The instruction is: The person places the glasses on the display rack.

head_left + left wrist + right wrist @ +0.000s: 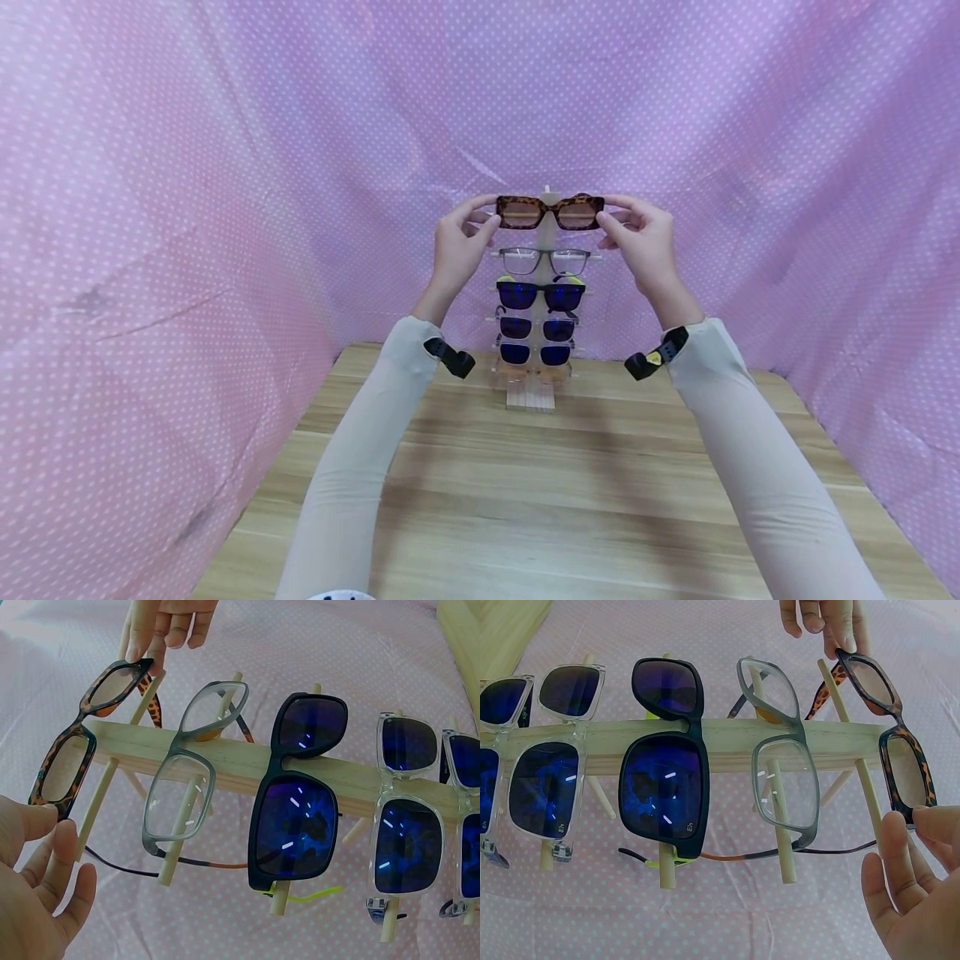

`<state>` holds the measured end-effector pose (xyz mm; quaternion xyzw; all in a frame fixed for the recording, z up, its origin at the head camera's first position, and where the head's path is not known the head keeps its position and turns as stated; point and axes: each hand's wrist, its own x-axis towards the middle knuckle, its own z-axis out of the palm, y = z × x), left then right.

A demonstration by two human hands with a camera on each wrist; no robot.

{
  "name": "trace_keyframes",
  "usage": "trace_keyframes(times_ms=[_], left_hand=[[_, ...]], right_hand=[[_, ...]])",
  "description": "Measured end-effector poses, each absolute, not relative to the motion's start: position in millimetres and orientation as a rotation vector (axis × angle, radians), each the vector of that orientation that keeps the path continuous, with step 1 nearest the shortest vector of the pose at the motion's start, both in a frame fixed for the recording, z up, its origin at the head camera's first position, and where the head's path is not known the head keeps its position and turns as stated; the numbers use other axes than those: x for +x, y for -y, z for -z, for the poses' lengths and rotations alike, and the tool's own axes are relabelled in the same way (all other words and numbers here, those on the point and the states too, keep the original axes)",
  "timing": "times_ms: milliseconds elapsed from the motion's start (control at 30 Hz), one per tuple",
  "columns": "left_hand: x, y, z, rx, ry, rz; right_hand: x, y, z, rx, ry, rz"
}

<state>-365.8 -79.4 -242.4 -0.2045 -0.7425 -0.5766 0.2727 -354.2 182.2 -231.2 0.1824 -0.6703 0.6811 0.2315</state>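
Tortoiseshell sunglasses (549, 208) with brownish lenses are at the top of a wooden eyewear stand (531, 396). My left hand (459, 248) pinches their left corner between thumb and fingers; my right hand (643, 243) pinches the right corner. In the left wrist view the frame faces outward beside the stand's top pegs, with one speckled temple (152, 701) visible behind it. Whether the sunglasses bear on the pegs cannot be made out. Directly below sit grey-framed clear glasses (546, 260), then black sunglasses (542, 295) with blue lenses.
Lower on the stand hang clear-framed sunglasses (516, 327) with dark blue lenses, another similar pair (555, 356), and a pale orange pair (553, 374) at the bottom. Wooden pegs stick out both sides. The stand is on a wood-grain table (480, 517), with pink dotted cloth (225, 250) around it.
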Motion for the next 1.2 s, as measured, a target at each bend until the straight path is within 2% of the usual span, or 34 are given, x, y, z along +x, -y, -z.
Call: trace_keyframes(times_ms=[700, 1200], left_hand=[[-375, 78, 243, -0.54, 2.012, 1.564], [-375, 77, 242, -0.543, 2.028, 1.562]], right_hand=[[-362, -185, 231, 0.488, 1.974, -1.626], [-362, -187, 231, 0.478, 2.001, -1.622]])
